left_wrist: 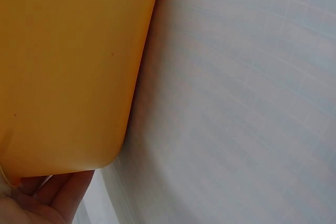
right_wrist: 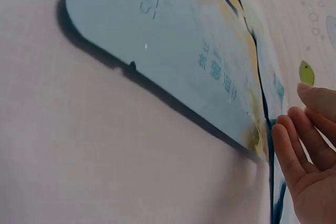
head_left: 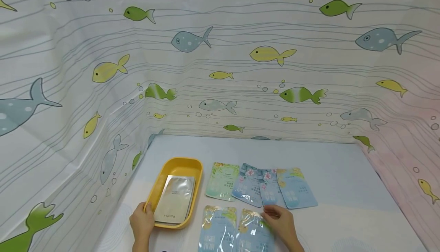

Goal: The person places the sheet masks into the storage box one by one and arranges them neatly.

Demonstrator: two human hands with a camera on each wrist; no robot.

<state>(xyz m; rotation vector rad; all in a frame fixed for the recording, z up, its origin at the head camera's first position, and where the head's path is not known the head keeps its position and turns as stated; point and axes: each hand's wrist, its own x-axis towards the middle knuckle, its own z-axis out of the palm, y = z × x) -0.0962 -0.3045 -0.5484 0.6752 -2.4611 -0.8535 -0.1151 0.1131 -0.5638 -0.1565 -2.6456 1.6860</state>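
Observation:
My left hand [head_left: 142, 219] grips the near left corner of a yellow tray [head_left: 183, 164], thumb over the rim. In the left wrist view, its fingers [left_wrist: 65, 192] reach under the tray's end. Inside the tray lie cream face-mask packets [head_left: 176, 198], the top one marked PMPM. My right hand [head_left: 282, 223] is at the upper right corner of a blue face-mask packet [head_left: 252, 229], beside a matching packet [head_left: 218, 227]. The right wrist view shows thumb and fingers [right_wrist: 286, 142] apart, fingertips close to a packet's edge; whether they touch it I cannot tell.
Behind these lies a row of packets: a green one [head_left: 222, 183], two overlapping flowered ones [head_left: 248, 185] and a blue-and-yellow one [head_left: 297, 189]. The pale table [head_left: 337, 175] is enclosed at the back and sides by a fish-patterned sheet [head_left: 240, 91].

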